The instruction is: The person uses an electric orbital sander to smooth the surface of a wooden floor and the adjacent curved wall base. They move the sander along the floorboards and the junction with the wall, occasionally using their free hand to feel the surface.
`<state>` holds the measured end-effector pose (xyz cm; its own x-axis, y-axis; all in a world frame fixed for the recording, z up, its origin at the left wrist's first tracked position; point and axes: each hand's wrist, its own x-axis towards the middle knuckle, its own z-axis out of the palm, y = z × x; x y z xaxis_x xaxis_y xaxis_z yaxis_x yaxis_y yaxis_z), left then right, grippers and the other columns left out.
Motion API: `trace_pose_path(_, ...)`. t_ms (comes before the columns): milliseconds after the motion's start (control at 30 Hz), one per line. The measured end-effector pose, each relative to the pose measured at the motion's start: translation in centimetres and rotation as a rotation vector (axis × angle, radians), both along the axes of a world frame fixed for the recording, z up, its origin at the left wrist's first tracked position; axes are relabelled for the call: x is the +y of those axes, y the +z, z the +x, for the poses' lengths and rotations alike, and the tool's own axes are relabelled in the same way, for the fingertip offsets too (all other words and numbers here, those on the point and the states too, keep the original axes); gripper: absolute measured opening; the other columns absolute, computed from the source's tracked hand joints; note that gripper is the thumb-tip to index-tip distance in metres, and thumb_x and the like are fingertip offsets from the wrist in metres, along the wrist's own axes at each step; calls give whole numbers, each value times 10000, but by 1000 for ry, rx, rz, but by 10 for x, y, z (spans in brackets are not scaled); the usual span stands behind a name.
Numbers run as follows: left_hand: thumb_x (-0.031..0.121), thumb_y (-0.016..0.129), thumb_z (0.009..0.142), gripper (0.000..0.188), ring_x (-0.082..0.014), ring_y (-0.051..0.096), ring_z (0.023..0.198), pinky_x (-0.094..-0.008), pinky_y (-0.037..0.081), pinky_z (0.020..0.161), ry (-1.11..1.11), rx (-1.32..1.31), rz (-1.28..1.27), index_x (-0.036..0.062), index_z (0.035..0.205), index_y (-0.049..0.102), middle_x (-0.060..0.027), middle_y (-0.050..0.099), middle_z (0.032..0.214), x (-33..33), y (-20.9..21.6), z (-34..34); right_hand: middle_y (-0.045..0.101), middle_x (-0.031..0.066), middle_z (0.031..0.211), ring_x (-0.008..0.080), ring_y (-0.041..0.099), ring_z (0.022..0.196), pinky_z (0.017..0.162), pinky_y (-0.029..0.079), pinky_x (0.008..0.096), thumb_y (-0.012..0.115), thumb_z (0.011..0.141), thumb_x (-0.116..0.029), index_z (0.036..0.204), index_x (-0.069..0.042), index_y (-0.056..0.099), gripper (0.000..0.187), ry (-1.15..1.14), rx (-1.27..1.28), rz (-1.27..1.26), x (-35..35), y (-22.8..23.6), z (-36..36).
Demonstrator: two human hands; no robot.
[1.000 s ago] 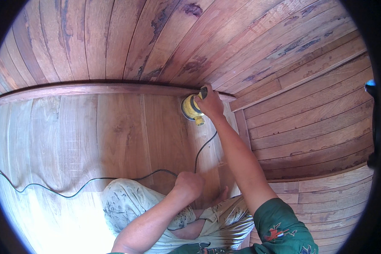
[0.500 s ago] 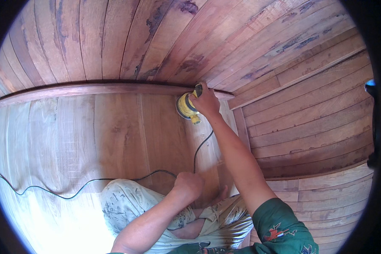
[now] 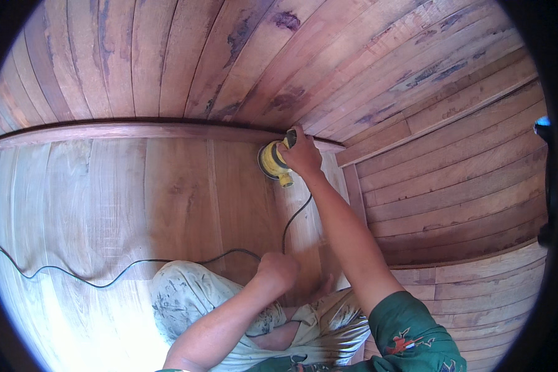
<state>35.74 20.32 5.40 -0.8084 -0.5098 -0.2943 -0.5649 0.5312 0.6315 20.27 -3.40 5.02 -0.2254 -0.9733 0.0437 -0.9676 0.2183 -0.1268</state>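
Note:
A yellow-and-black electric sander (image 3: pixel 273 162) stands on the wooden floor, close to the skirting strip near the corner. My right hand (image 3: pixel 304 155) is wrapped over its black-topped head, the arm stretched forward. From the sander a thin dark power cord (image 3: pixel 291 217) runs back toward me. My left hand (image 3: pixel 279 271) is closed in a fist around this cord, above my crossed legs. Beyond the fist the cord goes on to the left in waves across the floor. The sander's underside is hidden against the boards.
A plank wall (image 3: pixel 186 62) with dark stains rises ahead, a skirting strip (image 3: pixel 136 131) along its foot. Another slatted wooden wall (image 3: pixel 452 180) stands close on the right. My paint-spotted trousers (image 3: pixel 192 294) rest on the floor boards (image 3: pixel 180 186), brightly lit at lower left.
The view has shifted slightly, so the wall boards ahead appear a little further right. Both hands keep their hold on the sander and the cord.

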Motion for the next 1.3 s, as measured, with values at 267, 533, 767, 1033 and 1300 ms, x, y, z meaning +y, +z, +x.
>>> trace_pose_path(267,140,656,982,246,-318,812,1084,-455,653,822,-16,-8,62,94,1127,849,-128,830,1169,-1,2,-2,670,317,1329,517,678,1231,1021,548,589,799,891,-509,1508,-203,494,754,-11,10,23,-9,-1,-24)
trace_pose_path(533,140,658,974,247,-323,811,1085,-452,653,831,-36,-9,60,98,1122,852,-132,831,1161,-2,6,1,666,322,1337,523,673,1235,1029,544,585,792,893,-512,1515,-204,483,760,-19,-22,24,-6,1,-24)
trace_pose_path(767,138,661,971,236,-313,813,1079,-448,653,822,-27,-22,43,103,1095,858,-124,835,1139,-1,4,0,668,308,1321,516,680,1222,1011,552,589,786,894,-507,1509,-208,487,746,-10,-12,21,-6,-1,-21)
trace_pose_path(1033,135,662,976,252,-315,807,1106,-458,651,838,-45,-24,50,97,1142,848,-121,826,1198,-3,8,2,659,326,1315,533,684,1201,991,561,597,782,895,-507,1530,-193,475,772,21,-19,-14,9,-4,-28)
trace_pose_path(1300,147,646,992,263,-328,803,1112,-462,650,842,-39,-21,50,116,1156,849,-113,827,1194,-3,8,1,634,350,1351,557,676,1205,998,562,601,779,896,-504,1555,-193,460,796,-26,-3,23,17,-1,-44)
